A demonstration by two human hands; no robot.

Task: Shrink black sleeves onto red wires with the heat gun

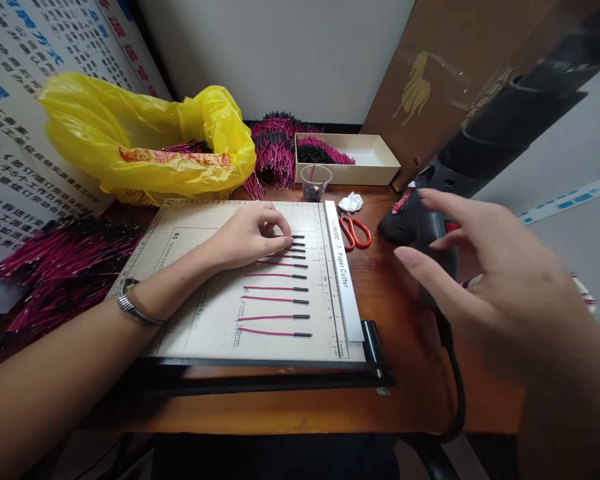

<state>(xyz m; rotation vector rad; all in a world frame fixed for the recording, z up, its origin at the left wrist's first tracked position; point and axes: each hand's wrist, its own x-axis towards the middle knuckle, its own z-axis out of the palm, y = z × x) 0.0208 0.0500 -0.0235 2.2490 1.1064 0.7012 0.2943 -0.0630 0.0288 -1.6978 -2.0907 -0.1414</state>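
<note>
My left hand (253, 232) rests on the paper cutter board (200, 300), thumb and index finger pinched at the black-sleeved end of a wire (298, 237). The rest of that wire is hidden under my hand. Below it, several thin magenta wires (267, 317) lie in a spaced row, their black sleeves toward the cutter's right side. My right hand (480, 267) is raised at the right, slightly blurred, thumb and fingers apart and holding nothing. Just behind it stands a black corded tool (420, 213) shaped like a hot-air blower; my hand partly covers it, and contact cannot be judged.
Orange-handled scissors (363, 232) and crumpled white tissue (351, 202) lie beside the cutter. A clear cup (316, 180), an open box (375, 160) of wires and a yellow bag (150, 173) stand behind. Wire heaps (75, 267) fill the left. A black cable (457, 387) hangs right.
</note>
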